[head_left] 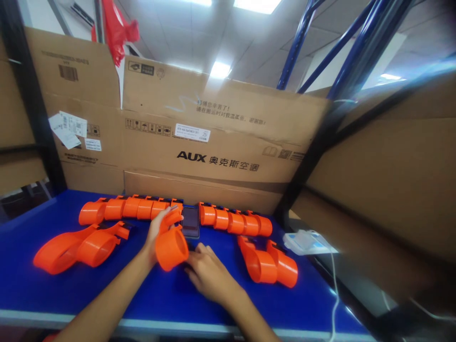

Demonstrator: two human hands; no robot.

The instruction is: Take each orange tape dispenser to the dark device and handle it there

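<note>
An orange plastic ring-shaped holder (171, 250) with a hooked tab is gripped in my left hand (156, 232), over the middle of the blue table. My right hand (205, 270) is just right of it, fingers curled and pinched by a small dark piece (191, 246) at the ring's edge. What those fingers hold is mostly hidden. Behind my hands stand a left row of similar orange holders (131, 208) and a right row of orange holders (235, 222), with black parts along their tops. A dark-screened phone (191, 222) lies between the rows.
Two larger orange loops (64, 249) lie at the left, and two more orange holders (269, 265) at the right. A white box (308, 242) with a cable sits on the table's (221, 311) right edge. Cardboard (221, 147) walls the back; dark rack posts (302, 175) stand beside it.
</note>
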